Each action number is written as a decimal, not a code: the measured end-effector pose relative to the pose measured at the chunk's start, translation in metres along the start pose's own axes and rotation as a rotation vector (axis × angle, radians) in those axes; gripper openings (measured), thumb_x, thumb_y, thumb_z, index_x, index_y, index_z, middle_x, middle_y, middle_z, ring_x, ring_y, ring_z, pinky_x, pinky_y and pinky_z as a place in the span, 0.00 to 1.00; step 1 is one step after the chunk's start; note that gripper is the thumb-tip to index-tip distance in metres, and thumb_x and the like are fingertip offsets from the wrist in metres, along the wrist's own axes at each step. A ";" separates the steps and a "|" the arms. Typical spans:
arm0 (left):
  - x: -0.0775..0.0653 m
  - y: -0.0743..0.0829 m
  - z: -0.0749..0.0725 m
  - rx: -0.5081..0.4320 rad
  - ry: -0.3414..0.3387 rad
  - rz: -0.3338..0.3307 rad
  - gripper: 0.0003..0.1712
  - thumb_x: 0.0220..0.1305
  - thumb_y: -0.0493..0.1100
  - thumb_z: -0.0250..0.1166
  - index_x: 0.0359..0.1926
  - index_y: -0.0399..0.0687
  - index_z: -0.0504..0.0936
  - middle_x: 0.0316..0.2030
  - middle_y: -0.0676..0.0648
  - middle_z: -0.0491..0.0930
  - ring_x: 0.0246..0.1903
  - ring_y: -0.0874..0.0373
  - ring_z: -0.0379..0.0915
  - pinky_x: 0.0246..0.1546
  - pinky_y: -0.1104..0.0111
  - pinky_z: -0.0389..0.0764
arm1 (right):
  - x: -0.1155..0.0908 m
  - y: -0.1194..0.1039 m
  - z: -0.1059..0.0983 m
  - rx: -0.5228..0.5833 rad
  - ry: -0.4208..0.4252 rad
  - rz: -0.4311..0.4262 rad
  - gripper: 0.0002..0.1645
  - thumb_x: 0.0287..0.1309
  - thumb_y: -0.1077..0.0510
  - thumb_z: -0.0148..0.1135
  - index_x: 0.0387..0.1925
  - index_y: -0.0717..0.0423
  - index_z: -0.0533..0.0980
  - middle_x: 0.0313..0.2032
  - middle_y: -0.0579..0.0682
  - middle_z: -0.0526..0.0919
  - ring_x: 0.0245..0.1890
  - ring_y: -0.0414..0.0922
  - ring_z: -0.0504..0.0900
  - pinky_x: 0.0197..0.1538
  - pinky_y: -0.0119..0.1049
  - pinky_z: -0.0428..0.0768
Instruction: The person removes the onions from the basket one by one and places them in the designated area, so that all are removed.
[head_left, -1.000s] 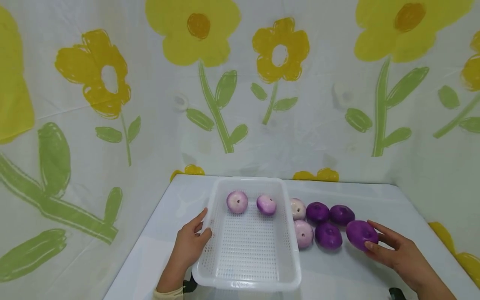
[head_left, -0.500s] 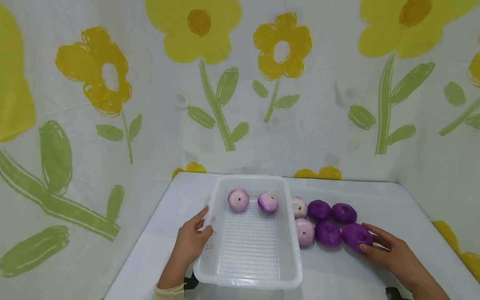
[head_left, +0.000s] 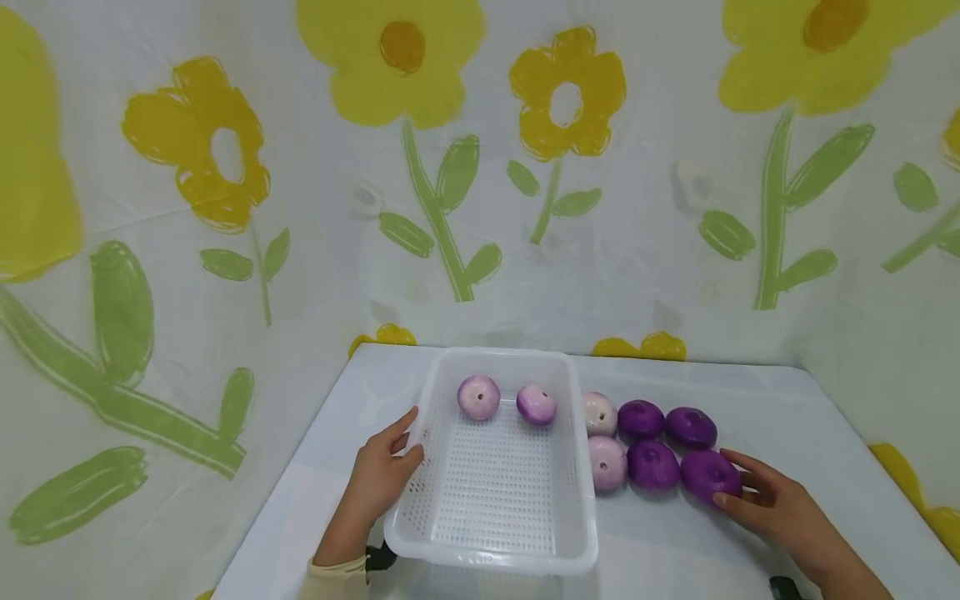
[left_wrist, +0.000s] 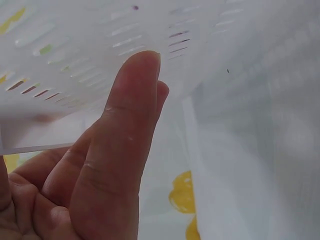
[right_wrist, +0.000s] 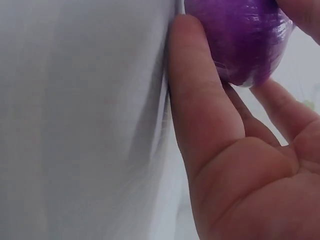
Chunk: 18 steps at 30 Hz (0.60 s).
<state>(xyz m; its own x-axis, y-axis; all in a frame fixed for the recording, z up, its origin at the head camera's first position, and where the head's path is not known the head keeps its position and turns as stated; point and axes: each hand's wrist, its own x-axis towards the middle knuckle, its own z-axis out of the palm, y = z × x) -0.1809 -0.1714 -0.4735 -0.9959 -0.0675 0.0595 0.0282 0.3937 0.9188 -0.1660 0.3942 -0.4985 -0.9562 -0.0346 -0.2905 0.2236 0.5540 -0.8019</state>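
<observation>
A white perforated basket (head_left: 495,560) stands on the table with two pale purple-and-white onions inside, a left onion (head_left: 478,397) and a right onion (head_left: 536,405). My left hand (head_left: 382,471) touches the basket's left side, its thumb (left_wrist: 132,95) lying straight along the slotted outer wall. On the table to the right, my right hand (head_left: 776,504) holds a dark purple onion (head_left: 708,477) between thumb and fingers. In the right wrist view this purple onion (right_wrist: 245,40) looks shiny, and the thumb lies low beside it, close to the table.
Beside the basket's right wall lie two pale onions, the nearer pale onion (head_left: 607,464) and the farther pale onion (head_left: 600,414). Next to them sit more dark purple onions (head_left: 654,465). The white table (head_left: 757,400) meets a flower-print cloth (head_left: 637,275) at its back edge.
My right hand has brought the held purple onion down and leftward, to the near right end of the purple group. The left hand has stayed at the basket, which has shifted very little.
</observation>
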 end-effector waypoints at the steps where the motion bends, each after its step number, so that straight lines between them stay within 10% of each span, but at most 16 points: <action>1: 0.000 0.000 0.000 -0.002 -0.005 0.000 0.36 0.71 0.36 0.65 0.78 0.49 0.70 0.62 0.33 0.81 0.47 0.45 0.87 0.35 0.55 0.90 | 0.000 0.001 0.001 -0.006 0.007 -0.006 0.61 0.61 0.37 0.75 0.84 0.54 0.54 0.74 0.75 0.61 0.67 0.73 0.71 0.55 0.54 0.86; 18: -0.001 -0.003 0.000 -0.015 -0.008 -0.029 0.36 0.73 0.38 0.65 0.79 0.54 0.69 0.62 0.34 0.81 0.46 0.46 0.87 0.36 0.55 0.90 | 0.000 -0.001 0.008 -0.041 0.038 -0.027 0.59 0.59 0.36 0.76 0.79 0.58 0.59 0.69 0.73 0.71 0.66 0.67 0.76 0.54 0.50 0.86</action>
<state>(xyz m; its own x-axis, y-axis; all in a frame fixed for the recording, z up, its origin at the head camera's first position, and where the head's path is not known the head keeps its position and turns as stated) -0.1805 -0.1723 -0.4761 -0.9970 -0.0710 0.0297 0.0007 0.3779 0.9259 -0.1643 0.3870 -0.5017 -0.9685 -0.0185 -0.2483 0.1905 0.5874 -0.7866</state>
